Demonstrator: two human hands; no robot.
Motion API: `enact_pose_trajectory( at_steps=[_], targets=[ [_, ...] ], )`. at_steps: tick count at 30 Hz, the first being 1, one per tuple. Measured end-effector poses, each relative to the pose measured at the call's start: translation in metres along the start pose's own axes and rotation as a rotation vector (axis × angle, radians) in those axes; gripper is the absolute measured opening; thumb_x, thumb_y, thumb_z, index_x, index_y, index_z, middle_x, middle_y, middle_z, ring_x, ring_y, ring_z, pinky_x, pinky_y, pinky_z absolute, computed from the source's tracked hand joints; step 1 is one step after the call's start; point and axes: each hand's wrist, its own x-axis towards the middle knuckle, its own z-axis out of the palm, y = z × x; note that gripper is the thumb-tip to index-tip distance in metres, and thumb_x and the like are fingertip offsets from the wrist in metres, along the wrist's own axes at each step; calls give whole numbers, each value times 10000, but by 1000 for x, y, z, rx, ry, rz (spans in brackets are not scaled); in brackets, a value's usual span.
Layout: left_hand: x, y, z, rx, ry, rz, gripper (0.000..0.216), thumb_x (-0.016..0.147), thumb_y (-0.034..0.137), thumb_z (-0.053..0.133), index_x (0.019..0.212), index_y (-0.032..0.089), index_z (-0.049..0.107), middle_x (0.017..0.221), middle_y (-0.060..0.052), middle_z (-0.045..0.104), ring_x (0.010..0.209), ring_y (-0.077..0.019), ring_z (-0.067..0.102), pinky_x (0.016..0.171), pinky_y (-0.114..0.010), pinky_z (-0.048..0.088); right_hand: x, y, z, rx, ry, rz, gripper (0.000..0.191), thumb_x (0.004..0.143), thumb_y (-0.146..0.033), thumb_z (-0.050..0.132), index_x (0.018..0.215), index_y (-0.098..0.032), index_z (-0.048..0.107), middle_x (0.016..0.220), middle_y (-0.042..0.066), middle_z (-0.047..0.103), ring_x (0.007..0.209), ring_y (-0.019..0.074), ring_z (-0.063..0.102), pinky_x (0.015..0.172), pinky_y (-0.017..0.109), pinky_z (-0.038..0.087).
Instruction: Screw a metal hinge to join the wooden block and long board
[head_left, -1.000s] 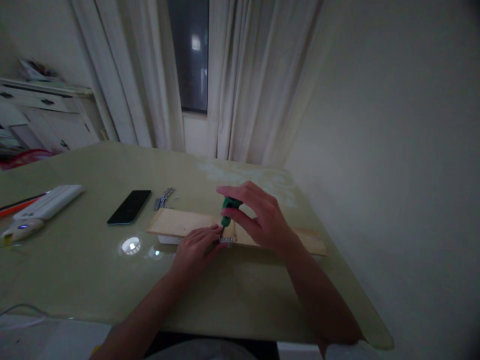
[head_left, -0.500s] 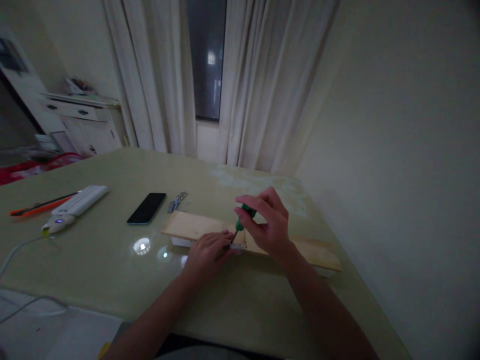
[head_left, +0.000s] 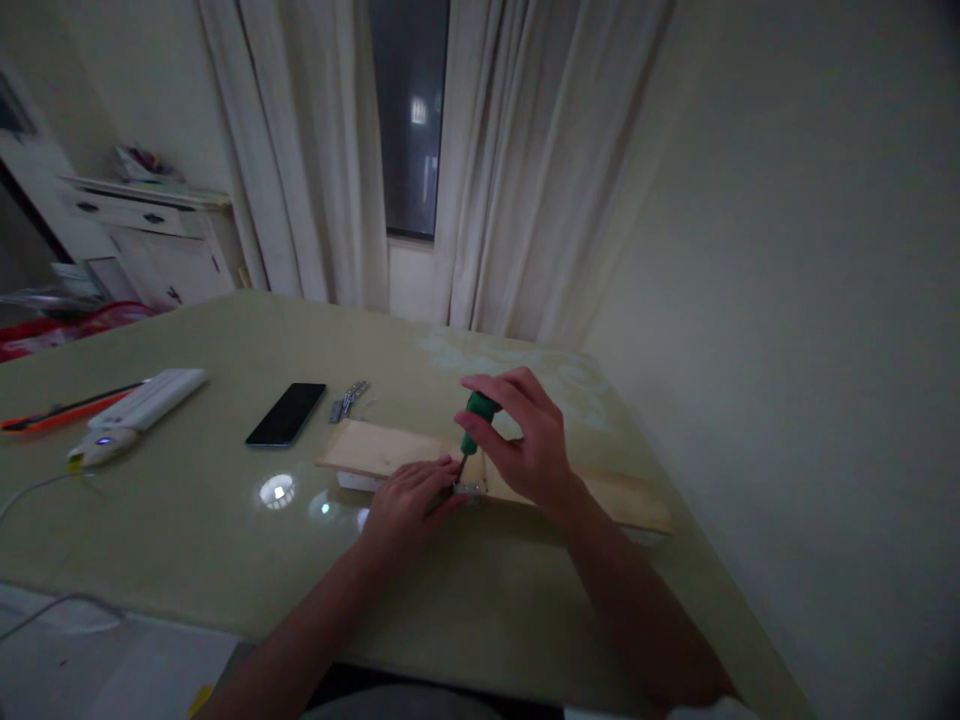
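Observation:
In my right hand (head_left: 531,432) is a screwdriver (head_left: 478,408) with a green handle, gripped between thumb and fingers. Its shaft slants down to a small metal hinge (head_left: 470,489) at the near edge of a pale wooden board (head_left: 382,449). My left hand (head_left: 409,500) is closed at that edge, fingers on top of the board and thumb low in front, pinching around the hinge's left end. The fingertips partly hide the hinge and the screwdriver's tip. A second board (head_left: 626,502) continues to the right, partly behind my right wrist. White pieces show beneath both boards.
Beyond the left board lie several metal hinges (head_left: 349,400) and a black phone (head_left: 287,414). Further left are a white power strip (head_left: 154,398) with a plugged-in charger (head_left: 105,446), its cable, and an orange-and-black tool (head_left: 71,408). A wall (head_left: 810,380) borders the table's right side.
The view has shifted slightly, moving everything a little left. The screwdriver's handle shows more between my right fingers, which have shifted around it. Its tip stays at the hinge; my left hand keeps its place.

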Motion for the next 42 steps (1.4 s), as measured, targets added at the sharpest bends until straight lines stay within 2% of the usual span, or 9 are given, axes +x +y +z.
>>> enact_pose_trajectory(
  at_steps=[3, 5, 11, 15, 18, 24, 30, 36, 42],
  targets=[
    [0, 0, -2, 5, 1, 11, 137, 1000, 325, 687, 1074, 235, 759, 1169, -91, 819, 1082, -272, 791, 939, -425, 654, 5, -6, -13, 85, -237, 15, 418, 1040, -220, 599, 1457, -251, 604, 1336, 94, 693, 1219, 196, 655, 1056, 386, 534],
    [0, 0, -2, 6, 1, 13, 144, 1000, 325, 688, 1092, 240, 760, 1171, -89, 819, 1076, -274, 792, 935, -427, 655, 6, -5, -16, 133, -281, 22, 428, 1049, -214, 598, 1473, -266, 593, 1288, 74, 714, 1171, 179, 668, 1034, 367, 540],
    [-1, 0, -1, 10, 2, 6, 162, 1010, 335, 679, 1110, 231, 753, 1194, -94, 812, 1087, -279, 788, 939, -447, 653, -2, 7, 6, 26, 78, 37, 229, 947, -296, 772, 1168, -237, 765, 938, 29, 638, 877, 164, 620, 841, 319, 563],
    [-2, -2, 0, 13, -6, 9, 147, 1006, 334, 686, 1068, 221, 757, 1195, -98, 811, 1092, -278, 786, 947, -443, 650, 7, -2, -14, 126, -289, 28, 415, 1037, -259, 613, 1452, -247, 603, 1337, 102, 650, 1251, 213, 627, 1093, 405, 517],
    [-1, -2, -1, 7, -4, 24, 168, 1017, 340, 671, 1087, 213, 754, 1171, -94, 817, 1076, -268, 790, 944, -429, 651, 10, -3, -28, 177, -381, 22, 423, 1068, -206, 549, 1484, -276, 582, 1359, 79, 689, 1270, 199, 642, 1110, 401, 508],
    [-1, -2, -1, 7, 8, 20, 192, 1008, 370, 686, 1103, 218, 757, 1167, -89, 819, 1073, -269, 791, 944, -425, 649, 1, 7, -12, 101, -54, -44, 382, 900, -324, 833, 1272, -301, 748, 976, 9, 717, 848, 152, 662, 808, 290, 582],
    [-1, -2, 0, -18, -15, 8, 151, 991, 327, 709, 1102, 235, 753, 1194, -78, 814, 1090, -269, 787, 955, -427, 645, 8, -2, -35, 104, -353, 17, 475, 1051, -199, 585, 1514, -305, 574, 1363, 65, 697, 1240, 205, 660, 1088, 401, 528],
    [-2, -3, 2, -5, -24, -5, 163, 981, 328, 721, 1107, 228, 748, 1217, -86, 806, 1108, -278, 780, 949, -440, 647, 2, 7, -13, 46, -66, 5, 266, 961, -292, 763, 1225, -269, 763, 969, 28, 677, 856, 157, 655, 814, 311, 586],
    [-2, -5, 2, 3, -4, 20, 166, 986, 318, 711, 1113, 218, 745, 1186, -96, 813, 1079, -277, 789, 940, -439, 651, 7, 1, -30, 80, -295, 37, 451, 1041, -172, 578, 1478, -283, 597, 1390, 71, 676, 1294, 204, 630, 1125, 397, 501]
  ],
)
